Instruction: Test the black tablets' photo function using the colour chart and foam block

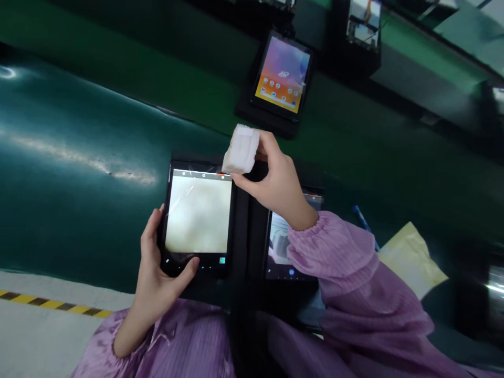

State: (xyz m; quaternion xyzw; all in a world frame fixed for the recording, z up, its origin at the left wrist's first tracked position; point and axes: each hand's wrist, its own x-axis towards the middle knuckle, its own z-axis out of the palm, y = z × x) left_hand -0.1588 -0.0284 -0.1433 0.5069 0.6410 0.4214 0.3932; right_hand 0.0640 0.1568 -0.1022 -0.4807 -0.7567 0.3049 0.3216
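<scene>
My left hand [163,275] grips the lower left corner of a black-framed tablet [198,212], its thumb on the front bezel. That tablet's screen shows a pale, blurred picture with a bar of small icons above. Between the thumb and fingers of my right hand [275,176] is a white foam-like block [242,148]. The block is over the tablet's top right corner; whether it touches cannot be seen. A second tablet [279,241] lies under my right forearm, lit and partly covered by the purple sleeve [334,252].
A third tablet [282,73] with a colourful home screen rests on a dark stand farther back. To the right lie a blue pen [366,226] and a crumpled yellow sheet [411,260]. Dark fixtures [360,42] line the back of the green table [79,173]. Striped tape [51,303] marks the floor.
</scene>
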